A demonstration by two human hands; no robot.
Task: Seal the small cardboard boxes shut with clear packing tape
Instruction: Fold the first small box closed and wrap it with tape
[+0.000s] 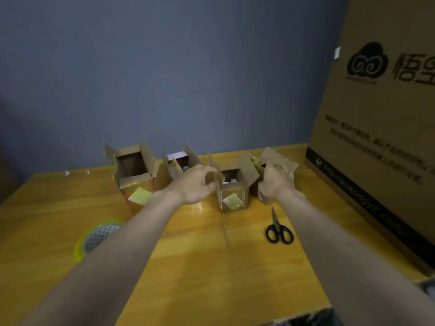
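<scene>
Hands reach forward over the yellow wooden bench (211,267) toward a row of four small brown cardboard boxes, all with their top flaps up. From my seat I see the left hand (196,184) with its fingers curled round the upright left flap of the third small cardboard box (234,196); thumb and fingers pinch that flap's edge. The right hand (274,182) grips the fourth small cardboard box (280,161), the rightmost one, fingers wrapped over its near flap and side wall, and that box leans to the right. The blur keeps me from telling how firmly either hand presses.

The first small cardboard box (134,170) stands at the left end of the row, apart from both hands, a yellow label on its front. The second small cardboard box (179,161) sits between it and the left hand, partly hidden behind that hand. Pale rounded items show inside the third box.

A roll of clear packing tape with a yellow-green rim (94,238) lies flat on the bench near the left forearm, partly covered by it. Black-handled scissors (277,229) lie on the bench just in front of the right hand, blades pointing away from me. A large brown cardboard carton with black printing (376,125) stands at the right edge, against the grey-blue wall (164,67).
</scene>
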